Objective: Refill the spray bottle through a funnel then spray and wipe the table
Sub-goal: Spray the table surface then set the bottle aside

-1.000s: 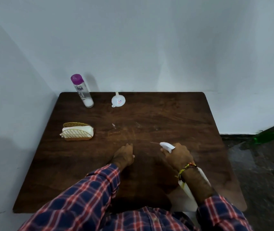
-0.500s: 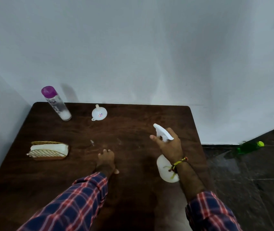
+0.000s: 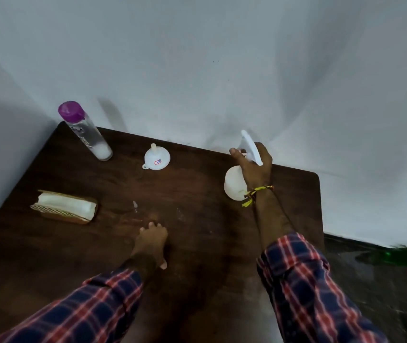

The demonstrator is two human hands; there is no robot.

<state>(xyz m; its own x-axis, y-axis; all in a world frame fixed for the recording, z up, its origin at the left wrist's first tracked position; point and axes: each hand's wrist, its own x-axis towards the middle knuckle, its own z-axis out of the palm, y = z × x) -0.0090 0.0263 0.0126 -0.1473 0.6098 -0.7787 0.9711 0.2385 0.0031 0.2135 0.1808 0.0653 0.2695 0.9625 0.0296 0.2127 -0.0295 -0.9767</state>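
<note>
The right hand [image 3: 254, 167] is wrapped around the neck of the white spray bottle [image 3: 233, 185], just under its trigger head, and holds it above the table [image 3: 197, 243] near the far right corner; whether the base touches the wood I cannot tell. That neck grip probably suits setting the bottle upright, ready for its top to come off. The left hand [image 3: 151, 240] rests on the middle of the table with fingers loosely curled and clamped on nothing, likely as a brace. The white funnel [image 3: 157, 157] sits mouth-down by the far edge, and the clear refill bottle [image 3: 84, 131] with a purple cap stands at the far left corner, both within reach. Folded cloth in a small basket [image 3: 65, 206] waits by the left edge for wiping.
</note>
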